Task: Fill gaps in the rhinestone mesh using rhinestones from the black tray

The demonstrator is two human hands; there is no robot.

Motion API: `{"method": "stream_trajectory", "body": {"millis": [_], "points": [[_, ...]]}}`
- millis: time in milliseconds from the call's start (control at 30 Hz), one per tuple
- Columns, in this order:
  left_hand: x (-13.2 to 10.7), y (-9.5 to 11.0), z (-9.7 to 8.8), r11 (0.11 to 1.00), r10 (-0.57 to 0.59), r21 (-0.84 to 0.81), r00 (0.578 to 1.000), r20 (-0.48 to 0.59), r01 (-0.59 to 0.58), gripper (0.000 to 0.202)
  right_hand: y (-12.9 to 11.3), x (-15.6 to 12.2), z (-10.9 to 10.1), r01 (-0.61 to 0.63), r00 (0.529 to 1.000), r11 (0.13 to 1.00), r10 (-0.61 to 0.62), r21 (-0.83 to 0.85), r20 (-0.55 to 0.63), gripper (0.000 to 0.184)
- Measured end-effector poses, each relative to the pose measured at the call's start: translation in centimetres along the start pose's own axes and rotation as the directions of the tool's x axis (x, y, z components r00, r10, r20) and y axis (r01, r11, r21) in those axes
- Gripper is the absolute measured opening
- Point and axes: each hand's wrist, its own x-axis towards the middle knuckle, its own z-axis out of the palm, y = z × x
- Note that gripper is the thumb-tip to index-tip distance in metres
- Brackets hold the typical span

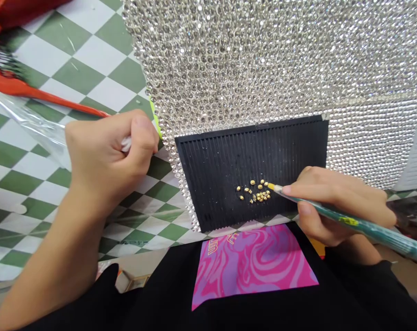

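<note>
My right hand (335, 197) grips a green pencil-like rhinestone picker (363, 227) in a pen hold. Its yellow tip touches or nearly touches one of several gold rhinestones (261, 196) lying loose on a black ridged tray (222, 170). My left hand (113, 151) is closed in a fist left of the tray, around something white (126, 144) that shows only as a small bit between thumb and fingers. Behind the tray, and partly under it, lies a sheet densely covered with silver rhinestones (246, 59).
A green-and-white checkered cloth (91, 50) covers the table. At the left lie an orange-handled tool (49, 94) and clear plastic wrap (39, 126). A yellow-green edge (155, 117) shows beside the rhinestone sheet. The tray's near edge is close to my body.
</note>
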Motion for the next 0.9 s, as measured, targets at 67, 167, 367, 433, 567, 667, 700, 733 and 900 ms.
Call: {"method": "stream_trajectory", "body": {"millis": [67, 167, 367, 433, 567, 667, 700, 733, 900], "points": [[0.0, 0.0, 0.0, 1.000, 0.004, 0.004, 1.000, 0.003, -0.005, 0.042, 0.3, 0.2, 0.1, 0.042, 0.999, 0.999, -0.043, 0.006, 0.029, 0.019], [0.1, 0.0, 0.0, 1.000, 0.009, 0.015, 1.000, 0.006, -0.009, 0.042, 0.4, 0.2, -0.1, 0.030, 0.996, 0.999, -0.028, -0.023, 0.081, 0.019], [0.1, 0.1, -0.1, 1.000, 0.017, 0.022, 1.000, 0.005, -0.017, 0.041, 0.4, -0.1, -0.1, 0.026, 1.000, 0.999, -0.026, -0.029, -0.002, 0.023], [0.1, 0.1, -0.1, 1.000, 0.014, 0.025, 1.000, 0.007, -0.014, 0.041, 0.4, 0.0, -0.1, 0.019, 1.000, 0.999, -0.019, -0.025, 0.008, 0.023], [0.1, 0.2, -0.1, 0.999, 0.011, 0.033, 1.000, 0.011, -0.011, 0.042, 0.3, 0.1, -0.3, -0.017, 1.000, 1.000, 0.017, 0.004, -0.018, 0.023], [0.1, 0.1, -0.1, 0.999, 0.008, 0.033, 1.000, 0.007, -0.008, 0.042, 0.3, -0.2, -0.3, -0.062, 0.997, 0.998, 0.063, 0.021, -0.053, 0.024], [0.1, 0.1, 0.0, 0.999, 0.010, 0.033, 1.000, 0.004, -0.010, 0.042, 0.4, -0.4, -0.3, -0.074, 0.995, 0.997, 0.074, 0.012, -0.064, 0.023], [0.1, 0.1, 0.0, 0.999, 0.012, 0.032, 1.000, 0.002, -0.012, 0.042, 0.4, -0.6, -0.3, -0.090, 0.993, 0.996, 0.090, -0.003, -0.073, 0.023], [0.1, 0.1, -0.1, 0.999, 0.012, 0.037, 1.000, 0.007, -0.013, 0.041, 0.5, -1.6, -0.3, -0.293, 0.949, 0.954, 0.284, -0.057, -0.137, 0.019]]}}
